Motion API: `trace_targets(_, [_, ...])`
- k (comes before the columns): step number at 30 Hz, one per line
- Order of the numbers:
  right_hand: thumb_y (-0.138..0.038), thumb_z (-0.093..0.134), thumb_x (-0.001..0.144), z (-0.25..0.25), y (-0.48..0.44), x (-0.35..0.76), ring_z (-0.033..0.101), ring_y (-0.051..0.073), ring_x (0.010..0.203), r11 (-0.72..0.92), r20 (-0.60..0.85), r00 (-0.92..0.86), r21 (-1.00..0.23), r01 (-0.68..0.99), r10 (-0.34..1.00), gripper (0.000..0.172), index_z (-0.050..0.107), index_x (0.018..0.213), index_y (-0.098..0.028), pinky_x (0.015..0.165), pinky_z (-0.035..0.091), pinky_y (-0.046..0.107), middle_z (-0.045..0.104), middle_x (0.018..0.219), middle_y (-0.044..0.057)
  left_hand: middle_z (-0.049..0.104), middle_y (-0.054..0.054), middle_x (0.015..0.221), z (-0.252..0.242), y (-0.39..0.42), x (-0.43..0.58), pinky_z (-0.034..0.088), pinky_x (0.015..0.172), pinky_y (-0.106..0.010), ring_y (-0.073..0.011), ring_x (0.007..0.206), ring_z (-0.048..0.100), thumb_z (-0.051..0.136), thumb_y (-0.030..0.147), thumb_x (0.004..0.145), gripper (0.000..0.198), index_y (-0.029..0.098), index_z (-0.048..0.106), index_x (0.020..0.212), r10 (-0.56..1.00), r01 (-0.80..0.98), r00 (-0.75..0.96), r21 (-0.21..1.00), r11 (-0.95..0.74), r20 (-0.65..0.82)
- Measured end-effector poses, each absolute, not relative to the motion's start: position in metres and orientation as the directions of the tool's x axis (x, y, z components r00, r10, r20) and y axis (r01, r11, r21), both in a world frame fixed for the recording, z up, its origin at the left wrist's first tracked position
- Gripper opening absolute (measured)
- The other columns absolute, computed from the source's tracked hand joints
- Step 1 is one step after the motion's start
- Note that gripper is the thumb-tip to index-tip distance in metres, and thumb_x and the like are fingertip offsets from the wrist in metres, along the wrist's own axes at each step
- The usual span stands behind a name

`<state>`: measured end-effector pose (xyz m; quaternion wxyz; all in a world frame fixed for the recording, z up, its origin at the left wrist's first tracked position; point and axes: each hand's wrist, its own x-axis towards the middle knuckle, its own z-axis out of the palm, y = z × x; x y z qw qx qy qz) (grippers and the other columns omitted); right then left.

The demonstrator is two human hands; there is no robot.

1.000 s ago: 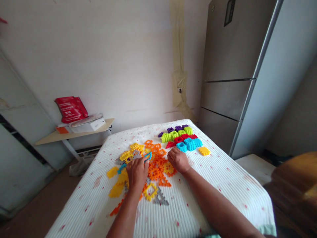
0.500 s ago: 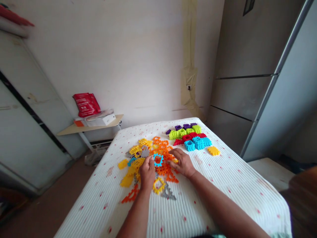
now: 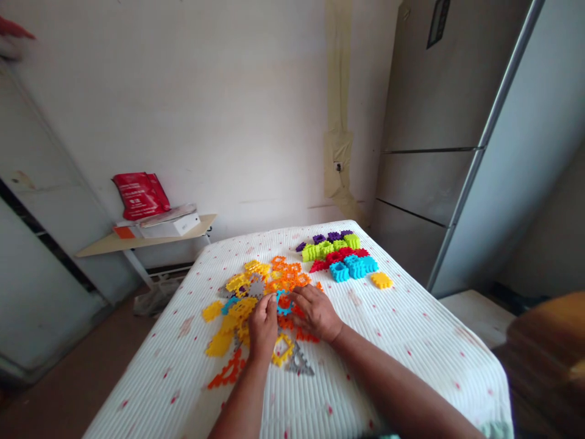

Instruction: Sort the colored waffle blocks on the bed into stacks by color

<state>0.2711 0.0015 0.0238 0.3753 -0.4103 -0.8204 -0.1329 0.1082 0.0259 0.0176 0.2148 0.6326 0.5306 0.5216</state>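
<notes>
A small light-blue toothed square frame (image 3: pixel 284 302) with an open middle is pinched in my left hand (image 3: pixel 264 323), by its left side. My right hand (image 3: pixel 317 312) reaches over the orange pieces with bent fingers apart. Its fingertips come up to the right edge of the blue frame; whether they touch it I cannot tell. Beneath and around both hands lies a loose heap of orange toothed pieces (image 3: pixel 286 275) and yellow ones (image 3: pixel 220 343). Nearer me are a yellow frame (image 3: pixel 283 350), a grey triangle (image 3: pixel 300 361) and an orange triangle (image 3: pixel 227 371).
Purple (image 3: pixel 319 239), lime green (image 3: pixel 313 252), red (image 3: pixel 333 258) and blue stacks (image 3: pixel 339 272) stand in rows at the table's far right. One yellow square (image 3: pixel 381 280) lies beside them. A fridge (image 3: pixel 420 183) stands to the right; a side shelf (image 3: pixel 98 241) holds a red bag.
My right hand has moved left, bringing its fingers up to the blue frame. My left hand keeps its hold on the frame. The whole view has shifted slightly.
</notes>
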Motion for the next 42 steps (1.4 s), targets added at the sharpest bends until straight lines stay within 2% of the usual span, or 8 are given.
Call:
trace_targets(3, [-0.041, 0.052, 0.087, 0.029, 0.006, 0.286, 0.054, 0.021, 0.09, 0.507, 0.768, -0.265, -0.089, 0.857, 0.583, 0.033, 0.06, 0.108, -0.018, 0.077, 0.044, 0.034, 0.062, 0.104, 0.01, 0.072, -0.008, 0.083, 0.021, 0.023, 0.105, 0.05, 0.071, -0.03, -0.0204, 0.077, 0.066, 0.04, 0.046, 0.083, 0.044, 0.016, 0.064, 0.105, 0.894, 0.468, -0.132, 0.822, -0.325, 0.428])
trace_targets(7, [-0.041, 0.052, 0.087, 0.034, 0.015, 0.326, 0.053, 0.022, 0.09, 0.178, 0.817, 0.033, -0.165, 0.97, 0.575, 0.03, 0.063, 0.101, -0.018, 0.079, 0.042, 0.034, 0.063, 0.097, 0.01, 0.07, -0.005, 0.073, 0.023, 0.022, 0.101, 0.05, 0.067, -0.029, -0.0198, 0.071, 0.066, 0.042, 0.045, 0.082, 0.044, 0.016, 0.06, 0.111, 0.895, 0.461, -0.117, 0.822, -0.334, 0.429])
trace_targets(11, [-0.04, 0.052, 0.086, 0.033, 0.02, 0.356, 0.052, 0.022, 0.086, -0.083, 0.759, 0.186, -0.172, 0.982, 0.624, 0.026, 0.065, 0.094, -0.019, 0.074, 0.041, 0.033, 0.063, 0.089, 0.009, 0.071, -0.007, 0.079, 0.017, 0.026, 0.101, 0.05, 0.07, -0.03, -0.0202, 0.075, 0.066, 0.043, 0.044, 0.082, 0.043, 0.017, 0.061, 0.11, 0.888, 0.464, -0.089, 0.807, -0.364, 0.452])
trace_targets(14, [-0.039, 0.054, 0.085, 0.032, 0.021, 0.358, 0.051, 0.024, 0.087, -0.179, 0.684, 0.253, -0.178, 0.968, 0.684, 0.023, 0.065, 0.09, -0.019, 0.071, 0.04, 0.033, 0.062, 0.086, 0.01, 0.071, -0.008, 0.082, 0.012, 0.029, 0.102, 0.051, 0.073, -0.032, -0.0211, 0.077, 0.066, 0.043, 0.045, 0.082, 0.042, 0.018, 0.063, 0.107, 0.88, 0.46, -0.078, 0.8, -0.385, 0.469])
trace_targets(19, [-0.035, 0.052, 0.086, 0.031, 0.023, 0.352, 0.051, 0.025, 0.09, -0.209, 0.609, 0.308, -0.23, 0.951, 0.731, 0.02, 0.064, 0.088, -0.019, 0.068, 0.04, 0.032, 0.061, 0.087, 0.012, 0.071, -0.009, 0.083, 0.012, 0.027, 0.104, 0.051, 0.076, -0.033, -0.0217, 0.08, 0.067, 0.043, 0.044, 0.082, 0.041, 0.018, 0.064, 0.106, 0.88, 0.44, -0.121, 0.819, -0.368, 0.46])
trace_targets(29, [-0.032, 0.055, 0.084, 0.031, 0.023, 0.352, 0.053, 0.026, 0.093, -0.267, 0.533, 0.349, -0.228, 0.936, 0.771, 0.017, 0.063, 0.093, -0.02, 0.064, 0.041, 0.031, 0.06, 0.098, 0.011, 0.071, -0.008, 0.08, 0.016, 0.023, 0.107, 0.051, 0.075, -0.03, -0.02, 0.077, 0.067, 0.044, 0.044, 0.081, 0.038, 0.018, 0.065, 0.101, 0.866, 0.41, -0.14, 0.824, -0.39, 0.48])
trace_targets(33, [-0.03, 0.055, 0.084, 0.031, 0.024, 0.352, 0.053, 0.025, 0.095, -0.245, 0.527, 0.358, -0.275, 0.93, 0.771, 0.015, 0.062, 0.094, -0.021, 0.066, 0.041, 0.031, 0.059, 0.099, 0.011, 0.071, -0.008, 0.081, 0.017, 0.023, 0.106, 0.051, 0.076, -0.031, -0.0207, 0.078, 0.067, 0.044, 0.043, 0.081, 0.038, 0.019, 0.065, 0.101, 0.87, 0.42, -0.132, 0.822, -0.385, 0.475])
trace_targets(42, [-0.033, 0.053, 0.085, 0.027, 0.025, 0.353, 0.053, 0.024, 0.092, -0.24, 0.557, 0.327, -0.226, 0.944, 0.764, 0.018, 0.063, 0.094, -0.022, 0.063, 0.042, 0.029, 0.061, 0.099, 0.011, 0.071, -0.009, 0.091, 0.017, 0.023, 0.102, 0.051, 0.077, -0.032, -0.0207, 0.083, 0.066, 0.044, 0.039, 0.083, 0.036, 0.017, 0.064, 0.105, 0.871, 0.47, -0.061, 0.784, -0.406, 0.488])
